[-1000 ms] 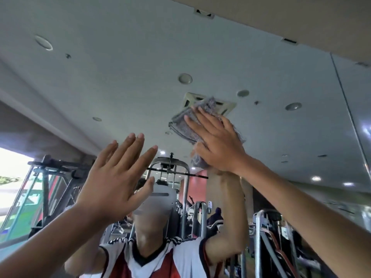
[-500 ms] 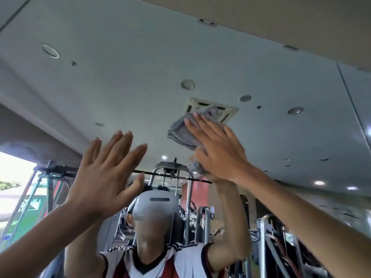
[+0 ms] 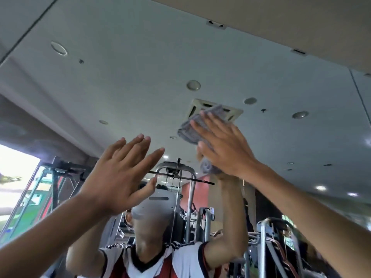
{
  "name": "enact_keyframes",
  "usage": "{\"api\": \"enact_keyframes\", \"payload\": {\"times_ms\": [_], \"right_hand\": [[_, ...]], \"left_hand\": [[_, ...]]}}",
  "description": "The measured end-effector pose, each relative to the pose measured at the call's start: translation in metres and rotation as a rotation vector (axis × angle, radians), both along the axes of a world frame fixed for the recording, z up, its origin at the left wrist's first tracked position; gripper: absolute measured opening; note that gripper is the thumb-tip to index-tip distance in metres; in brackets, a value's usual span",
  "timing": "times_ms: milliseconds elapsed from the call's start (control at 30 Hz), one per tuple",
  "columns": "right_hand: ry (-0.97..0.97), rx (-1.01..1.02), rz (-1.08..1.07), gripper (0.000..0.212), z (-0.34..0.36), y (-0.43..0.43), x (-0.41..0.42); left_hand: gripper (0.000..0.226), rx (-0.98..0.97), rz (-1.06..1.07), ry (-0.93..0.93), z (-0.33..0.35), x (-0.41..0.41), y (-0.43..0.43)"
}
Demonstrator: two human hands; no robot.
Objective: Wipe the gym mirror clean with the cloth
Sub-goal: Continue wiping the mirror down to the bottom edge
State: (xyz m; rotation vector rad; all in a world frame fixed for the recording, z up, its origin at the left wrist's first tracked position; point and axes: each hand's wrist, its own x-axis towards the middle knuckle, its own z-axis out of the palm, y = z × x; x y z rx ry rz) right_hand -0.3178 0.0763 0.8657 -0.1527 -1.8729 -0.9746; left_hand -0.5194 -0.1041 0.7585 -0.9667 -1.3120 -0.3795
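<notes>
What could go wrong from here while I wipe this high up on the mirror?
1. The right hand presses the gray cloth flat with straight fingers rather than gripping it. The bunched lower end could slip out and drop.
2. The bare left hand is spread at or near the mirror. If it touches, it may leave fresh prints on the glass.
</notes>
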Motion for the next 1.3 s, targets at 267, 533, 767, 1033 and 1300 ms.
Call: {"api": "enact_keyframes", "payload": {"times_ms": [267,533,767,1033,1300], "right_hand": [[0.451,-0.408,0.006,0.056,0.043,-0.032,-0.031],[0.131,-0.002,0.161,0.060,0.019,-0.036,-0.053],[0.523,-0.158,0.130,0.071,0.037,-0.097,-0.122],[0.132,0.079,0.124,0.063,0.054,-0.083,-0.097],[0.263,-0.055,0.191,0.064,0.005,-0.121,-0.139]], "left_hand": [[0.066,0.071,-0.063,-0.096,-0.007,-0.024,-0.028],[0.065,0.032,0.019,-0.055,0.003,-0.046,-0.061],[0.067,0.218,-0.104,-0.255,-0.014,-0.066,-0.079],[0.071,0.323,-0.143,-0.354,-0.017,-0.064,-0.081],[0.071,0.315,-0.135,-0.359,-0.019,-0.068,-0.081]]}}
